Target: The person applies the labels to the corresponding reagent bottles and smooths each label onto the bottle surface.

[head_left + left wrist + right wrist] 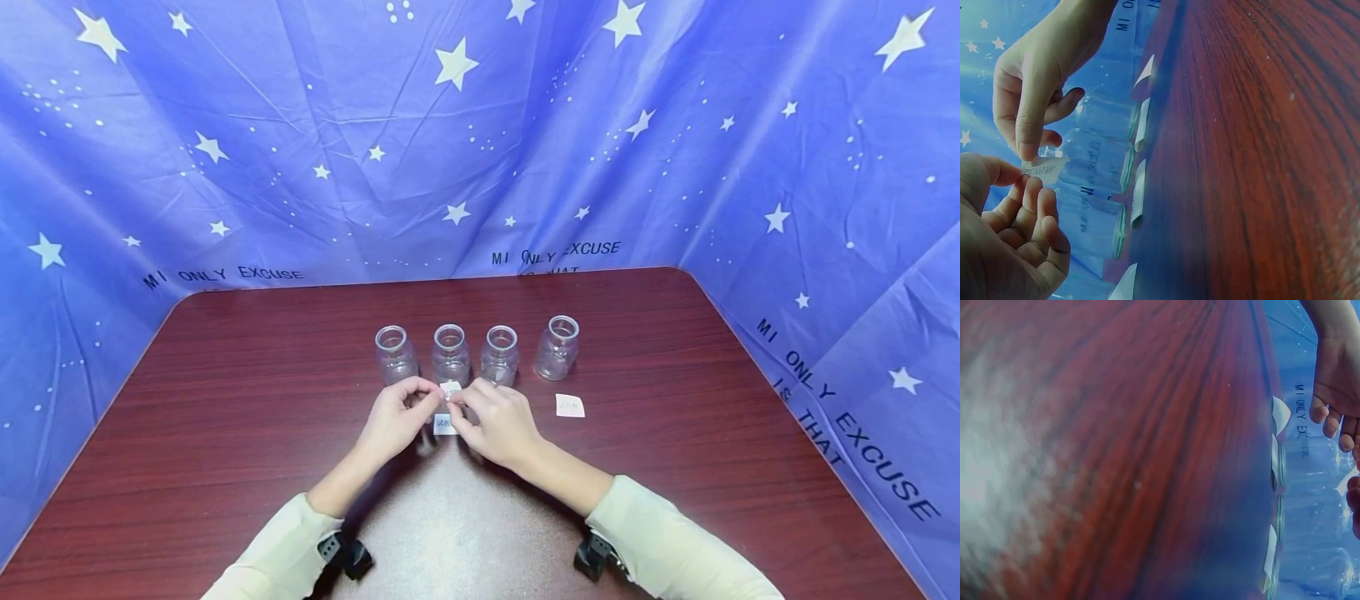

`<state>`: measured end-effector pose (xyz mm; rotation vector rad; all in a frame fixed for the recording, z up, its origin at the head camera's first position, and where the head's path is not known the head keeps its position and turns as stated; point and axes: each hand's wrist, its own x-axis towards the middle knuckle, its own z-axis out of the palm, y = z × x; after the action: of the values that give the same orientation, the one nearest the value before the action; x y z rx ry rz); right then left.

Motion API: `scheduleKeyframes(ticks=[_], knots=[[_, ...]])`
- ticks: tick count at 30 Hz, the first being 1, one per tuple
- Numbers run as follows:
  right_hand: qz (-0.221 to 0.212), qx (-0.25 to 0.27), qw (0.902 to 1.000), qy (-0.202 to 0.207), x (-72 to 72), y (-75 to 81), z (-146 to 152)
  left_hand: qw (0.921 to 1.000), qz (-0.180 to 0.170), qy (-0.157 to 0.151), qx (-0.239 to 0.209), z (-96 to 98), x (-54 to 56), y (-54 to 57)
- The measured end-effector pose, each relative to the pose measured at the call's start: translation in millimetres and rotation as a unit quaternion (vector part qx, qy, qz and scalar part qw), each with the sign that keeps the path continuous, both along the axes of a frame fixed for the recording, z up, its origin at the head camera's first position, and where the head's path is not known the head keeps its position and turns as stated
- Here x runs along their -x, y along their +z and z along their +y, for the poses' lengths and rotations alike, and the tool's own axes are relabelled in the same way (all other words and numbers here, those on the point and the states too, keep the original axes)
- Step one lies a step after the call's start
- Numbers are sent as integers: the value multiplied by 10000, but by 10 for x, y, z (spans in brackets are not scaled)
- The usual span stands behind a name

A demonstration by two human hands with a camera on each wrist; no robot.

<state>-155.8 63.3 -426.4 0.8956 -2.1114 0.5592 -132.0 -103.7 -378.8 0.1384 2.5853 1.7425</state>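
A small white paper label (1044, 169) with handwriting is held up between both hands, in front of the row of clear glass jars. My left hand (400, 418) pinches one edge of it between thumb and forefinger, its other fingers loosely bent in the left wrist view. My right hand (501, 423) pinches the label from the other side with thumb and forefinger. Below the hands, a second label (444, 425) lies on the table, partly covered by the right thumb. In the right wrist view only the right fingertips (1354, 499) show at the edge.
Several open glass jars stand in a row beyond the hands, among them a left jar (395, 354) and a right jar (557, 350) set slightly apart. Another label (570, 406) lies before the right jar. The dark red wooden table (225, 433) meets a blue star-printed curtain (390, 117).
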Motion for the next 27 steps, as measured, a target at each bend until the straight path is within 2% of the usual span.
scheduleKeyframes(ticks=[9, 12, 17, 21, 23, 25, 27], knots=[[-27, -46, 9999, -163, 9, -30, 2, 9998, 50, 171, 49, -27, -16, 13], [-39, -26, 9998, -204, 17, -40, 12, 9997, -31, 244, 85, -48, 24, -70], [-201, 36, 9992, -333, 9, -34, 36, 9997, -53, 253, -23, -105, 121, -304], [-652, 69, 9965, -510, -6, -16, 64, 9996, -7, 219, -202, -135, 136, -365], [-1091, 172, 9922, -572, -4, -5, 74, 9995, -13, 205, -260, -145, 131, -362], [-1654, 365, 9840, -555, 2, 6, 82, 9995, -31, 197, -232, -149, 132, -357], [-2257, 644, 9710, -445, 13, 17, 83, 9997, -58, 202, -154, -153, 139, -358]])
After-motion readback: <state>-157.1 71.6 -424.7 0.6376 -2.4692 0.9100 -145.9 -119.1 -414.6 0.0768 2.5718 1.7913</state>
